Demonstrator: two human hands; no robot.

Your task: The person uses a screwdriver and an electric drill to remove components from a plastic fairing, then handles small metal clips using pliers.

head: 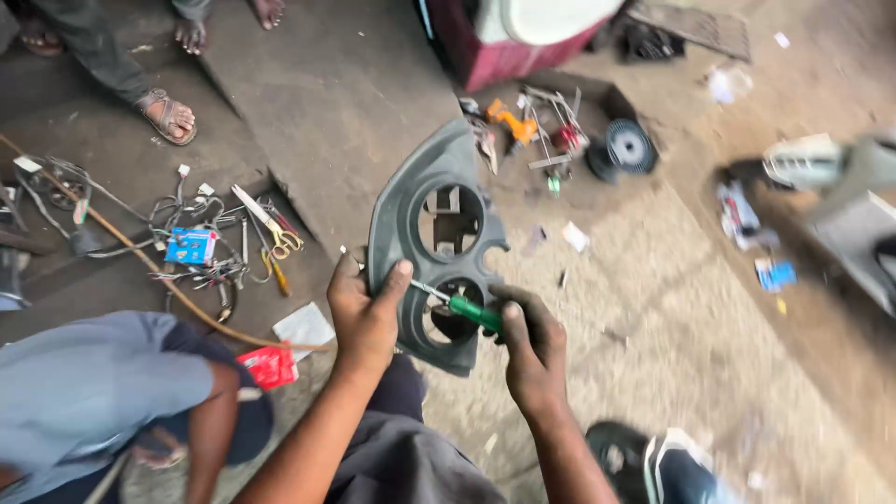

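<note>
Presently, a grey instrument-cluster housing (pixel 411 215), resting over the knees, is being gripped by the left hand (pixel 366 313), while a green-handled screwdriver (pixel 462 308) is being clenched in the right hand (pixel 532 350); a slipping tip risks jabbing the left thumb.

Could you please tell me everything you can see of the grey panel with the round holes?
The panel is a curved, dark grey piece, plastic by its look, with two large round openings and a smaller notch at its right edge. It is dusty and held tilted above the ground. The left hand grips its lower left edge, thumb on the face. The right hand holds a green-handled screwdriver, tip at the lower opening's rim.
</note>
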